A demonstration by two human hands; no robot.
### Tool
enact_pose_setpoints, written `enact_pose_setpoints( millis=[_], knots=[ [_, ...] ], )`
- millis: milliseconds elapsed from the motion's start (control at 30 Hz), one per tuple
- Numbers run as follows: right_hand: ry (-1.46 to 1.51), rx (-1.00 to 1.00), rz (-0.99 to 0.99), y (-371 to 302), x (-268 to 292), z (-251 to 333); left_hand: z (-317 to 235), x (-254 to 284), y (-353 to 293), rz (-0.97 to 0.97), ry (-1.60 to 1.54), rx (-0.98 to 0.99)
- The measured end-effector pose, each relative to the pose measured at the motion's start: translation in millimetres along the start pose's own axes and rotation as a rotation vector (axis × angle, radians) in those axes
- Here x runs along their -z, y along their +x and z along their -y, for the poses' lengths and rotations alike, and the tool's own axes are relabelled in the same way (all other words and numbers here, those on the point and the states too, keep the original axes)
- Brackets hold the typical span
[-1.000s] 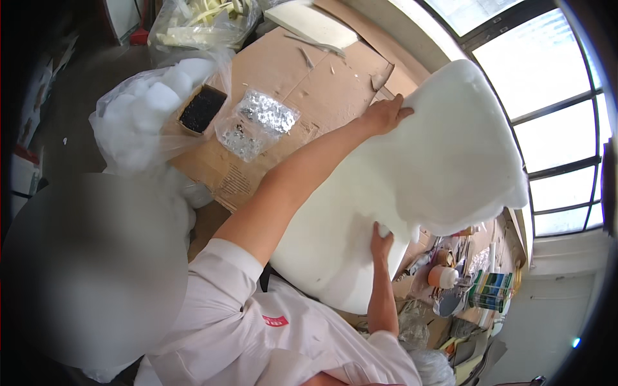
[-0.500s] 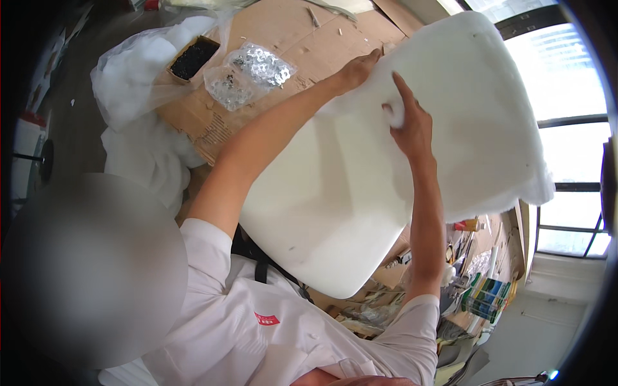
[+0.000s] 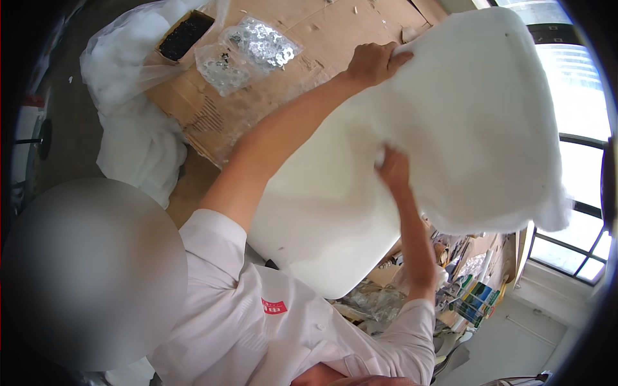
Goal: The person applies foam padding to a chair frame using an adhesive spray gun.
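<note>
A large white foam cushion (image 3: pixel 309 225) with a smooth face slants up and away from my chest. Fluffy white wadding (image 3: pixel 483 128) covers its far right part, with a ragged lower right edge. At the upper left edge of the wadding, my left hand (image 3: pixel 376 64) is closed, fingers and thumb gripping that edge. My right hand (image 3: pixel 395 168) is a blurred fist over the middle of the cushion, near where wadding and smooth face meet. A small white tuft (image 3: pixel 380 156) shows at its fingers.
Flat cardboard (image 3: pixel 315 32) lies beyond the cushion. On it are a clear bag of metal parts (image 3: pixel 261 45) and a box of black pieces (image 3: pixel 187 35). White wadding in plastic (image 3: pixel 122 71) hangs at left. Clutter (image 3: pixel 470 296) lies lower right, beside windows (image 3: pixel 579 96).
My right hand has moved down and left across the cushion, from a pointing finger to a fist. My left hand now shows a thumb over the edge. The view has shifted slightly.
</note>
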State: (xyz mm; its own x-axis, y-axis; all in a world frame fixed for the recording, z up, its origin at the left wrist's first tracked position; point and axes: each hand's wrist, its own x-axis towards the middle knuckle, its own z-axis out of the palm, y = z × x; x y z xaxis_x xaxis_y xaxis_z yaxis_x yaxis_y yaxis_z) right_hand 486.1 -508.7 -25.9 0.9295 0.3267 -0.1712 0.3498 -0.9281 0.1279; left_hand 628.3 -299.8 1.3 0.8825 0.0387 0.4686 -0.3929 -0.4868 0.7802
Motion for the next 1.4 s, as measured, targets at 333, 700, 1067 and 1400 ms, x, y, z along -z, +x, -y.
enact_pose_setpoints(
  millis=[333,700,1067,1400],
  knots=[
    [0.178,0.322,-0.369,28,78,33,-4,42,12,0.516,-0.718,0.200],
    [0.132,0.161,-0.443,98,60,67,68,13,-31,0.534,-0.748,0.153],
    [0.085,-0.050,-0.113,-17,5,-3,71,14,-101,0.027,-0.360,0.498],
    [0.017,0.188,-0.154,115,5,60,52,8,-114,-0.002,-0.009,0.154]
  ],
)
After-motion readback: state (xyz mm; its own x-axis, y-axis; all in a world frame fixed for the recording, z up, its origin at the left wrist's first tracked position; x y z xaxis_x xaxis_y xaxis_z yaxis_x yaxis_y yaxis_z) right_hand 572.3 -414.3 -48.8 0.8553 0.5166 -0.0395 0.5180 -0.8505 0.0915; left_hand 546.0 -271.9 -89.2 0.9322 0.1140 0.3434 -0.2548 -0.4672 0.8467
